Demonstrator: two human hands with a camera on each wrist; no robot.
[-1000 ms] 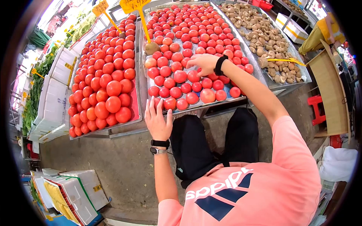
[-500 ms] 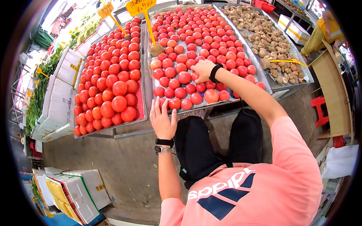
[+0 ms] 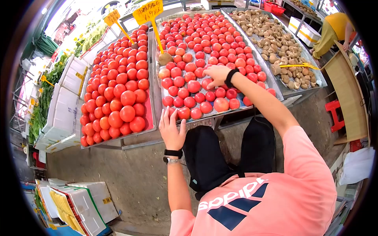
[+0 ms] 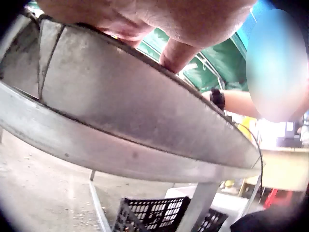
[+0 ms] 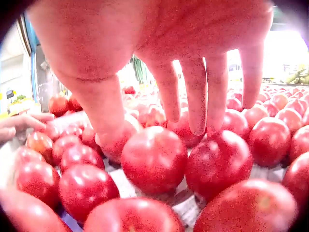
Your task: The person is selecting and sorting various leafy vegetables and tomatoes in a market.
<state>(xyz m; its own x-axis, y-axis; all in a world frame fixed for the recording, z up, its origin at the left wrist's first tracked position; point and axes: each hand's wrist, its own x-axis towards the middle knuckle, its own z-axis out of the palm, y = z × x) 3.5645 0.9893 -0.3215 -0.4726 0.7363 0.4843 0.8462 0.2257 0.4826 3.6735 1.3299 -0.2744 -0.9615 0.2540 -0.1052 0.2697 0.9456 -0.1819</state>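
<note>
In the head view my right hand reaches over the middle tray of red tomatoes, palm down. The right wrist view shows its fingers extended downward among the fruit, fingertips right at one tomato behind the front ones. Its thumb comes down onto another tomato. My left hand lies at the tray's near left corner, fingers spread and fairly straight over the metal rim. From the left wrist view, that palm hangs above the tray's metal side.
Larger tomatoes are piled on the left tray, mushrooms on the right one. Yellow price signs stand between. White foam boxes line the left. Black crates sit under the stand; a person in yellow is far right.
The head view has shifted slightly, so the trays appear lower and further right. My right hand has moved a little over the same tomatoes; the left hand keeps its place at the rim.
</note>
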